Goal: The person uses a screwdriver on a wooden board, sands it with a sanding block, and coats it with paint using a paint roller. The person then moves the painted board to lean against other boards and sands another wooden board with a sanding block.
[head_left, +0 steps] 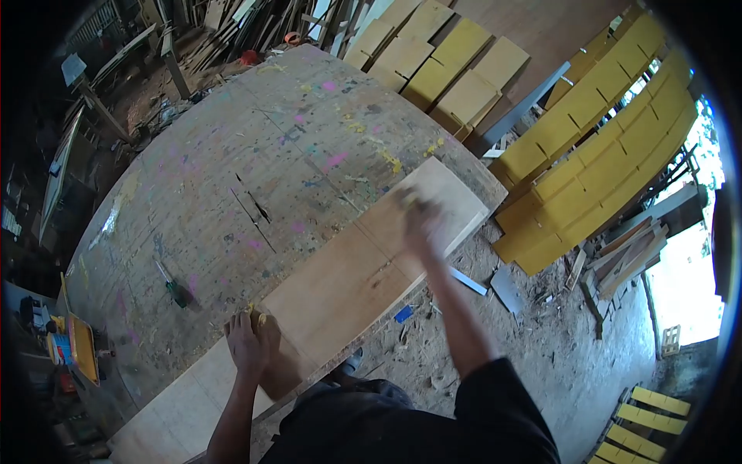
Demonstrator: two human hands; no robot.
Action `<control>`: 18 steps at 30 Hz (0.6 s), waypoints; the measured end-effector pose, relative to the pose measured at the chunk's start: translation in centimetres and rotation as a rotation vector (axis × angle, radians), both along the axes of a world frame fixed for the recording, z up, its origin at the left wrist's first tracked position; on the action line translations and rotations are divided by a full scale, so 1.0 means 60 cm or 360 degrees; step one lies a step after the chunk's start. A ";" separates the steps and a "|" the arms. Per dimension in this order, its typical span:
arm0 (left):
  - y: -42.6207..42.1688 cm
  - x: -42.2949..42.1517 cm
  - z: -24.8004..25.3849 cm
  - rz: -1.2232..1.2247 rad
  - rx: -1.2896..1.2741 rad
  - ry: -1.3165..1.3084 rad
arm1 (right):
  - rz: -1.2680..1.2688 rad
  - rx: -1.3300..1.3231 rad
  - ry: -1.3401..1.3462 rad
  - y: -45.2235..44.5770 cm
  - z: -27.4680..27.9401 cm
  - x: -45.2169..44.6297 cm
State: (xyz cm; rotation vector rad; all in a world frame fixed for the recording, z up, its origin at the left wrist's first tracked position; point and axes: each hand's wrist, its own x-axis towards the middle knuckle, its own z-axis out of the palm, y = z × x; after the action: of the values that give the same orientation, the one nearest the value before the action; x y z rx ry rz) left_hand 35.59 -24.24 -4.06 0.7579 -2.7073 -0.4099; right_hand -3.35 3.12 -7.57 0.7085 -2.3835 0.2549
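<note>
A long, pale brown wooden board lies diagonally on the worktable in front of me. My left hand rests on the lower left part of the boards, palm down, with its fingers stretched toward the far edge. Small yellowish bits show beside those fingertips. Over the board's upper right end is my right hand, smeared by motion. A yellowish patch shows at its fingers, too blurred to name. Paler board surface continues below my left hand. On the table to the left lies a screwdriver with a dark green handle.
The paint-spotted worktable has a dark slit near its middle. Yellow slotted panels lean at the right, and more panels stand beyond the table. An orange tray sits at the left edge. Wood scraps litter the floor.
</note>
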 end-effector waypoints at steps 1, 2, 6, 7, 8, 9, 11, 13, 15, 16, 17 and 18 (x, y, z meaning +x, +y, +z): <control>0.005 0.002 0.000 0.0005 -0.0010 -0.0014 | 0.0351 0.0004 -0.0137 -0.024 0.018 0.091; 0.004 0.002 -0.002 0.0016 -0.0010 -0.0017 | 0.0699 0.0000 -0.0277 -0.043 0.048 0.151; 0.000 0.006 -0.006 -0.0015 -0.0009 -0.0050 | 0.0536 0.0005 -0.0112 0.001 0.003 -0.031; -0.001 0.003 -0.006 -0.0009 0.0006 -0.0050 | 0.0128 0.0085 -0.0692 0.009 0.064 -0.091; 0.000 -0.001 -0.004 0.0005 -0.0002 -0.0048 | 0.0055 -0.0089 -0.0268 0.026 0.043 -0.169; 0.003 -0.005 0.001 0.0008 0.0014 -0.0037 | -0.0145 -0.0050 -0.0330 0.025 0.058 -0.210; 0.000 -0.003 0.008 0.0010 0.0027 -0.0033 | -0.0346 -0.0012 -0.0399 0.006 0.039 -0.214; 0.003 -0.005 0.005 0.0037 0.0046 -0.0064 | -0.0126 0.0136 0.0116 -0.044 -0.051 -0.143; 0.003 -0.006 0.006 0.0031 0.0047 -0.0049 | 0.0115 0.0826 0.0587 -0.087 -0.008 0.069; 0.001 -0.004 0.009 -0.0005 0.0033 -0.0042 | -0.0078 0.0837 0.1028 -0.099 -0.015 0.121; -0.003 -0.005 0.008 0.0010 0.0028 -0.0057 | -0.0317 0.0791 0.1434 -0.112 -0.022 0.172; -0.003 -0.005 0.004 0.0006 0.0005 -0.0052 | 0.0480 0.0531 0.0845 -0.103 -0.024 0.185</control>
State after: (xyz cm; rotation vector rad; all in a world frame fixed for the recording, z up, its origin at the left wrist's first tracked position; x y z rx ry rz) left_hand 35.30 -24.44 -3.81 0.7770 -2.7360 -0.4041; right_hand 7.76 -3.06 -9.03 1.1332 -1.8216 -0.1966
